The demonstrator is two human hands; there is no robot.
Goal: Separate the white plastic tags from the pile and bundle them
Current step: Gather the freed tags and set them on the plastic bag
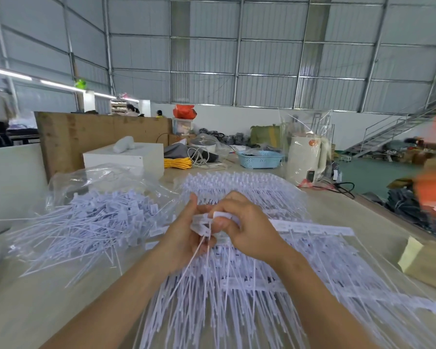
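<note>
White plastic tags [202,226] pinched between left hand [184,238] and right hand [244,230].
Thin tails may tangle in the pile [249,285] below, so the small bundle could slip loose.

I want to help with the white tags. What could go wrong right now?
The left hand holds a small bundle of tags whose thin tails hang loose, so some could slip out while the right hand adds another.

Those tails dangle into the joined strips of tags below and may snag.

The loose tag pile lies beside the strips, so sorted and unsorted tags might mix.
</note>
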